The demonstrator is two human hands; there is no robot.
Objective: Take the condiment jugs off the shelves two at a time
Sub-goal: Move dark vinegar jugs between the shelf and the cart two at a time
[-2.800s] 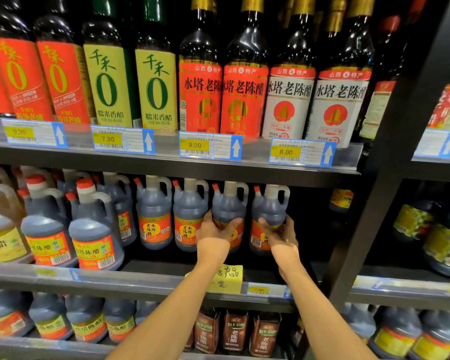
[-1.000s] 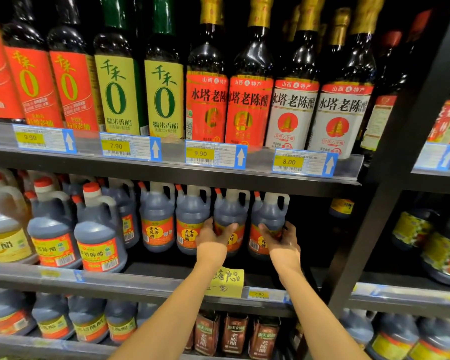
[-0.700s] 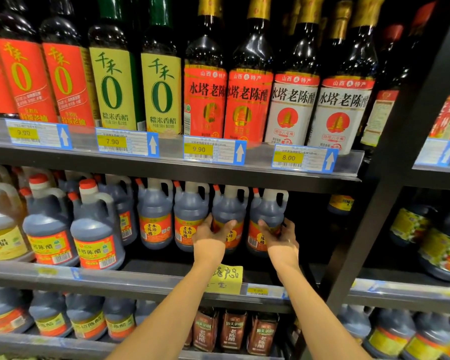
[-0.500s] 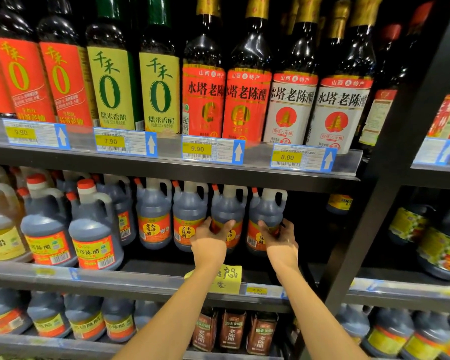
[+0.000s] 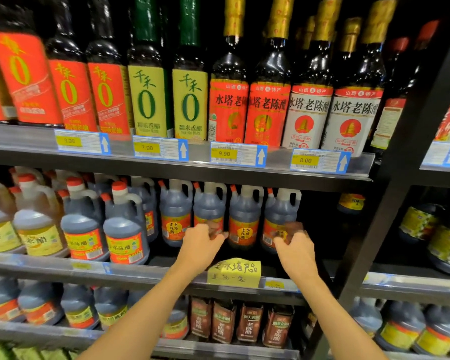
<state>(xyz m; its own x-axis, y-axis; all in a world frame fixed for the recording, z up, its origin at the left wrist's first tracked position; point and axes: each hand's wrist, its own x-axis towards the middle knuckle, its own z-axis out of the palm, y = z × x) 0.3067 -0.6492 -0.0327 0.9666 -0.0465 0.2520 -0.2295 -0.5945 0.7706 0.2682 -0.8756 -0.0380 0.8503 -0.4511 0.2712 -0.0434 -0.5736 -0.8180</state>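
condiment jugs (image 5: 244, 216) stand in a row on the middle shelf (image 5: 63, 268), full, likely heavy and slick, best gripped by the loop handles; left hand (image 5: 198, 245) and right hand (image 5: 295, 249) blurred, fingers curled at two jugs, grip unclear.

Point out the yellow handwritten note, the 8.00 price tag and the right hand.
yellow handwritten note (image 5: 233, 272): head view, paper's middle.
8.00 price tag (image 5: 305, 160): head view, yellow price patch.
right hand (image 5: 294, 249): head view, back of hand.
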